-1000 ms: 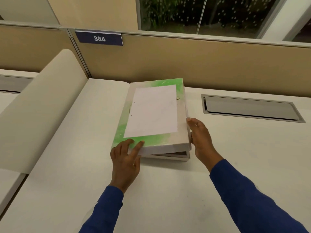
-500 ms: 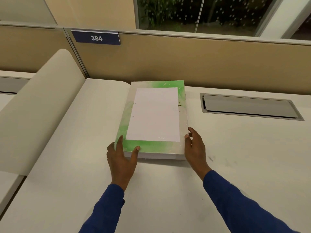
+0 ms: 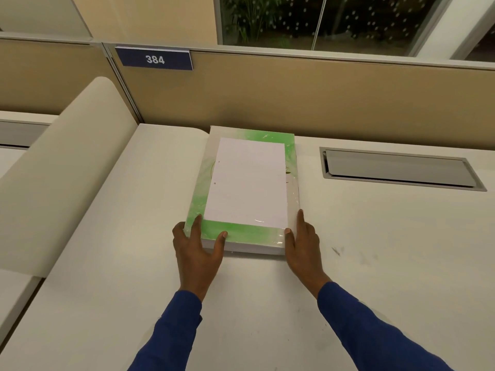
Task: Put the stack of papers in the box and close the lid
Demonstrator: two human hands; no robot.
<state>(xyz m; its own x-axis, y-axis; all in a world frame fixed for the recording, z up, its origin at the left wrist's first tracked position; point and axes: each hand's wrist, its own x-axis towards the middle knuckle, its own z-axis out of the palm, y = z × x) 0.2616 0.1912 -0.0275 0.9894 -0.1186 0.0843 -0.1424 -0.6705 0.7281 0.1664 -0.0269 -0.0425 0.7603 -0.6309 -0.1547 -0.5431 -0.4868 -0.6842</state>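
The left hand has its fingers spread and resting on the near left corner of the box, thumb laid on the green lid and forefinger along the left edge, pressing rather than clasping. The right hand lies flat against the near right corner, thumb tip on the lid's edge, fingers stretched along the right side, likewise unclenched. Both wrists run back into blue sleeves toward 6 o'clock. The lid sits down flat on the box, a white sheet under its clear wrap; the stack of papers cannot be seen. The box lies on the pale desk, its far end toward 12 o'clock against the tan partition. A metal cable hatch is at 3 o'clock from it, and a plate reading 384 at 11 o'clock.
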